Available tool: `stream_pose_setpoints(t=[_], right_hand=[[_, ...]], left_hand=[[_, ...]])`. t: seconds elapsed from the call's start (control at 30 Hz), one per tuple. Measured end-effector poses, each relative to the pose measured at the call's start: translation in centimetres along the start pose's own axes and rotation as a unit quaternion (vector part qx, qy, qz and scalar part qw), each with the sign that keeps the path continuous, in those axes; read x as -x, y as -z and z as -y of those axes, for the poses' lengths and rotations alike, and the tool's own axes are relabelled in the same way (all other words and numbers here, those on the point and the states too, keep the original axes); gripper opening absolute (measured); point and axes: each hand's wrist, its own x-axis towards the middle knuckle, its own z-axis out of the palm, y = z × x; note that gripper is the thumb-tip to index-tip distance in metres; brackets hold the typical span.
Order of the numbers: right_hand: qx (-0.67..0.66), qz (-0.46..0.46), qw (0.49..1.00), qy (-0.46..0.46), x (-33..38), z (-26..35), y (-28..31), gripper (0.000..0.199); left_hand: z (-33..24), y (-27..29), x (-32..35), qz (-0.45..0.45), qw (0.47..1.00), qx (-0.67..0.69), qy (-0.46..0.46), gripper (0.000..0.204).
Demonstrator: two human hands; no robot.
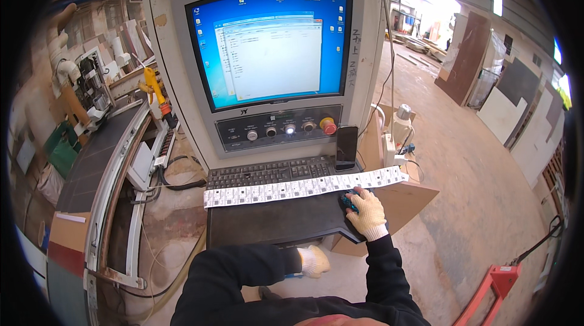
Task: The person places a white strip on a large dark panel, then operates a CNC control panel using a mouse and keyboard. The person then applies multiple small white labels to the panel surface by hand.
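My right hand, in a cream knitted glove, rests over a dark computer mouse with blue-green patches, its fingers bent around it. The mouse is at the right end of the black shelf. My left hand, gloved alike, hangs just in front of the shelf's near edge with its fingers curled; what it holds, if anything, is hidden. A long strip of printed white labels lies across the shelf, along the front of a black keyboard. A dark phone leans upright behind the strip's right part.
Behind the keyboard rises a grey control cabinet with a lit monitor and a button panel with a red knob. A machine bed runs along the left, cables beside it. A red pallet jack stands at right; boards lean behind.
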Motion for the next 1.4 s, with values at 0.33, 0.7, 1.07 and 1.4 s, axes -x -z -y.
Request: stream_pose_setpoints(t=[0.33, 0.7, 1.07, 1.4], right_hand=[[0.017, -0.013, 1.0, -0.004, -0.1, 0.2, 0.1, 0.046], [0.024, 0.005, 1.0, -0.002, -0.1, 0.2, 0.2, 0.043], [0.029, 0.012, 0.999, -0.008, -0.1, 0.0, 0.0, 0.043], [0.023, -0.01, 1.0, -0.018, -0.3, 0.2, -0.1, 0.057]], left_hand=[[-0.1, 0.1, -0.5, 0.05, 0.998, -0.018, 0.02, 0.041], [-0.1, 0.3, -0.5, 0.05, 0.998, -0.034, 0.007, 0.044], [0.0, -0.1, -0.6, 0.039, 0.999, -0.019, 0.007, 0.045], [0.4, -0.5, -0.8, 0.04, 0.999, -0.01, 0.009, 0.043]])
